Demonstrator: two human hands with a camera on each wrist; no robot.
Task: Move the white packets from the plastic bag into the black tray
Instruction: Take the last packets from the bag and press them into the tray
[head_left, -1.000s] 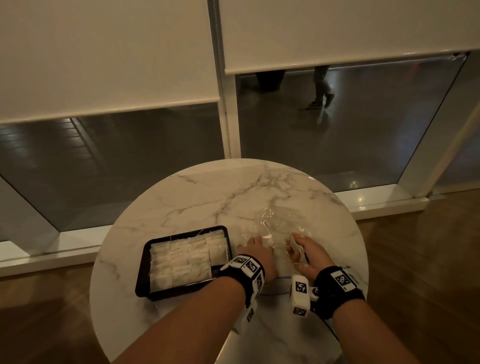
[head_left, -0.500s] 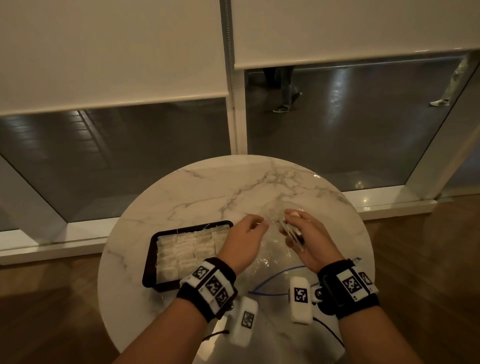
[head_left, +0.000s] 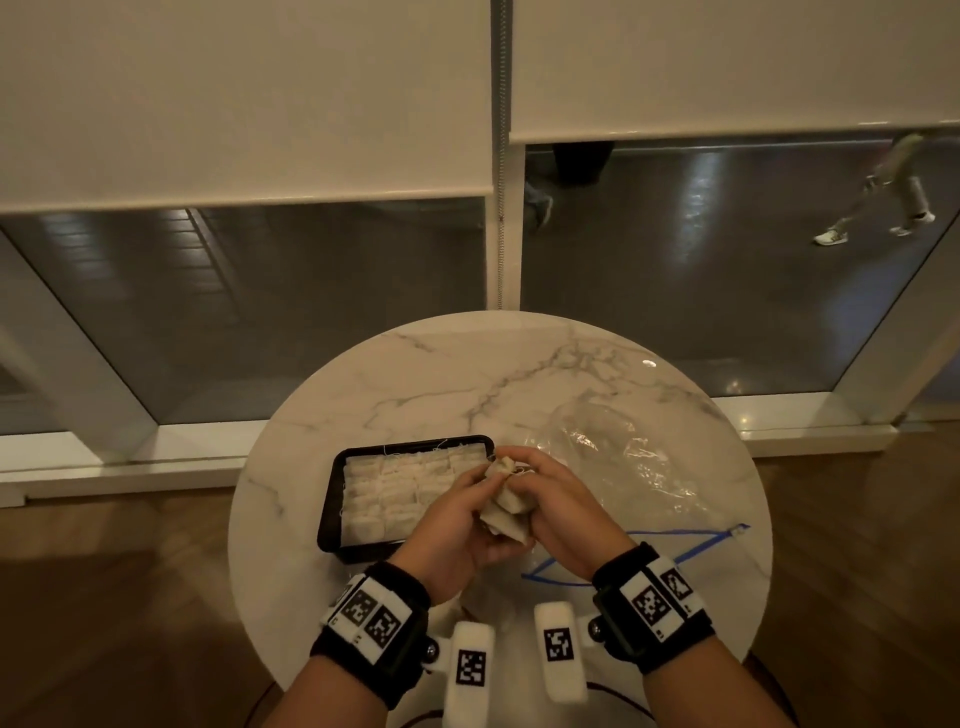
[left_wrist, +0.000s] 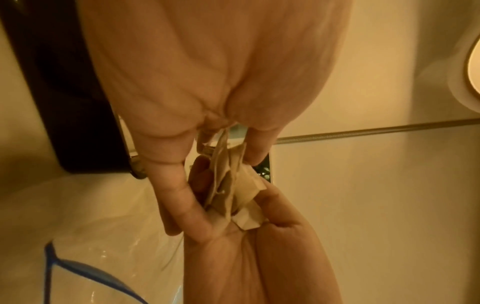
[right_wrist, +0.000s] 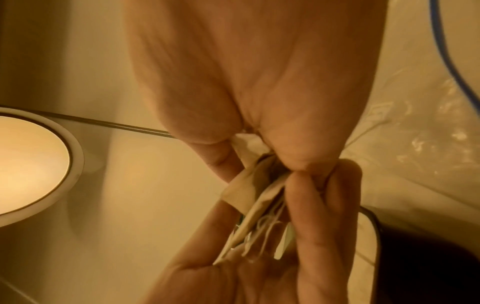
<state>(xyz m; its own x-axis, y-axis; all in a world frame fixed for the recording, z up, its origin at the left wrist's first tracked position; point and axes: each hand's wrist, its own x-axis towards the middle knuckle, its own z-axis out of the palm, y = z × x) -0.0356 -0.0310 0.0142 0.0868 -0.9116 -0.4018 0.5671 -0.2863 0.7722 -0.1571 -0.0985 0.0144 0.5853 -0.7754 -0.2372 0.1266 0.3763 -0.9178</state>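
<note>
Both hands meet above the table just right of the black tray (head_left: 328, 512), which is filled with several white packets (head_left: 395, 488). My left hand (head_left: 457, 525) and right hand (head_left: 550, 512) together grip a small bunch of white packets (head_left: 506, 506) with loose strings. In the left wrist view the packets (left_wrist: 231, 185) are pinched between the fingers of both hands. The right wrist view shows the same bunch (right_wrist: 255, 197) held the same way. The clear plastic bag (head_left: 623, 457) lies flat to the right, its blue-edged mouth (head_left: 675, 545) near my right wrist.
The round marble table (head_left: 467, 379) stands against a window with roller blinds. Its front edge is under my wrists. White wrist-camera units (head_left: 470, 670) hang below both wristbands. Wooden floor lies on either side.
My hands have come together next to the tray, and both now hold a bunch of packets. The bag lies flat on the table to the right.
</note>
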